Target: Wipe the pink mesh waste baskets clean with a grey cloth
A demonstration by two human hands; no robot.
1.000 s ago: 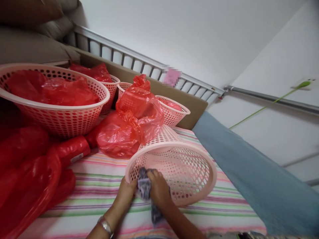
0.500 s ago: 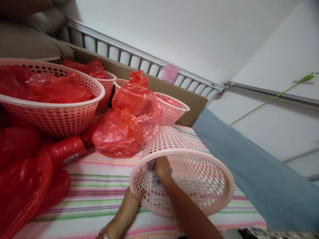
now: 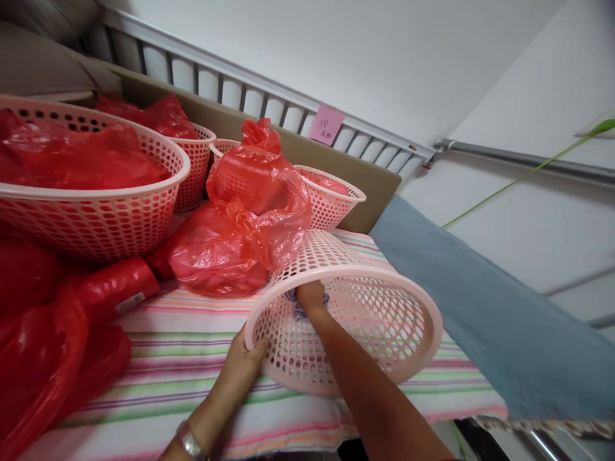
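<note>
A pink plastic basket (image 3: 384,278) with round holes lies on its side, its wide mouth facing me. My left hand (image 3: 246,358) grips the rim at the lower left, thumb on the inner side. Inside the basket my right hand (image 3: 311,296) is closed on a bluish-purple cloth (image 3: 300,310), pressed towards the left wall. Its fingertips are hidden behind the hand and the cloth. Below the basket spreads a striped cloth cover (image 3: 192,384).
Red plastic bags (image 3: 221,250) lie just behind the basket, more at the far left. A large pink basket (image 3: 96,218) holding red bags stands left; smaller baskets (image 3: 331,205) stand at the back by a brown board (image 3: 379,192). Blue fabric (image 3: 480,320) runs along the right.
My right hand has moved deeper into the basket with the cloth. The basket appears slightly higher and further left in view, my left hand still on its rim.
</note>
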